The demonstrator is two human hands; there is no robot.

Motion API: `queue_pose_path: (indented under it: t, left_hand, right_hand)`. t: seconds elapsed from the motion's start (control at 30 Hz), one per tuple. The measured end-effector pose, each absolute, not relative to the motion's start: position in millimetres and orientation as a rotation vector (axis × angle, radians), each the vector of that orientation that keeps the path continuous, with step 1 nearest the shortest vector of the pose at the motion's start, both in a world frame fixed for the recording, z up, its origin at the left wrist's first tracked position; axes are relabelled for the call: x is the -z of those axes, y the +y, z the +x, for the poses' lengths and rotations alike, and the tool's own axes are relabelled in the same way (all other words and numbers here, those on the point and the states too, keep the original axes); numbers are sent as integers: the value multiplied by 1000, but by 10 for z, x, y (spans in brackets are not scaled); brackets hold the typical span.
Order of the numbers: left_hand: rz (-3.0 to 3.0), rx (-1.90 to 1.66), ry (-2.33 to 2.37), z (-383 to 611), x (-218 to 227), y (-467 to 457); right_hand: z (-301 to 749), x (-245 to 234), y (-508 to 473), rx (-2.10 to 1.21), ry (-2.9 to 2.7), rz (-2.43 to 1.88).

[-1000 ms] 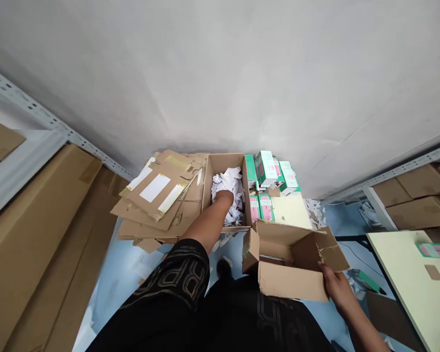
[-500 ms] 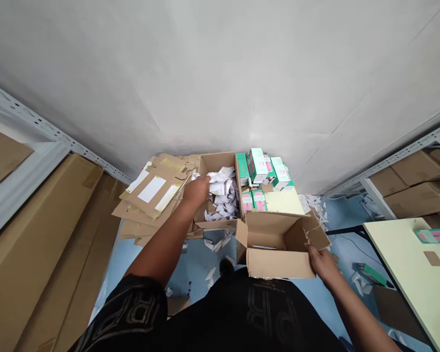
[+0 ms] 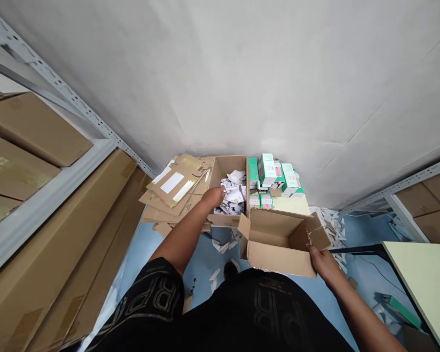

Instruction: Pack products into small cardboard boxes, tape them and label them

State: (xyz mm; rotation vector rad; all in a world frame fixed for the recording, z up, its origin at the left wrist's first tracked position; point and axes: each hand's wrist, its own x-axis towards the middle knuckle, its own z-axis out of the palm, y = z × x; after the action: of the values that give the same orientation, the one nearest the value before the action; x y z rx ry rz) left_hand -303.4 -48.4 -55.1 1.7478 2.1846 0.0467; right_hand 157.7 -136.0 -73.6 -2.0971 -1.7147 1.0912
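My right hand point(image 3: 321, 263) grips the near right corner of an open, empty cardboard box point(image 3: 278, 242) held in front of my body. My left hand point(image 3: 213, 197) reaches to the left wall of a second open carton point(image 3: 227, 165) on the floor, which is full of crumpled white paper scraps point(image 3: 233, 196). Its fingers curl at the edge of the scraps; whether they hold any is hidden. Green and pink product boxes point(image 3: 273, 177) are stacked just right of that carton.
Flattened cardboard sheets point(image 3: 178, 188) lie left of the carton. Large brown cartons point(image 3: 58, 254) on grey metal shelving fill the left side. A pale yellow table point(image 3: 425, 278) and another shelf point(image 3: 407, 205) stand at the right. Paper scraps point(image 3: 223, 244) litter the blue floor.
My left hand drew back from deep in the paper scraps to the carton's left wall. The held box stays in my right hand. The view shifted right and down.
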Motion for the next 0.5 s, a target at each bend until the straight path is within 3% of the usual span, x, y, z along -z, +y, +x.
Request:
queue_pose_path:
  t: [0.13, 0.37, 0.5]
  left_hand:
    - [1707, -161, 2268, -3029, 434, -560]
    - [1702, -865, 2206, -2862, -239, -953]
    - [2085, -749, 1784, -2273, -516, -1225]
  right_hand:
    - [1575, 737, -1396, -1095, -1635, -2108]
    - [1533, 742, -1420, -1075, -1657, -2070]
    - [1485, 718, -1450, -1051, -1661, -2054]
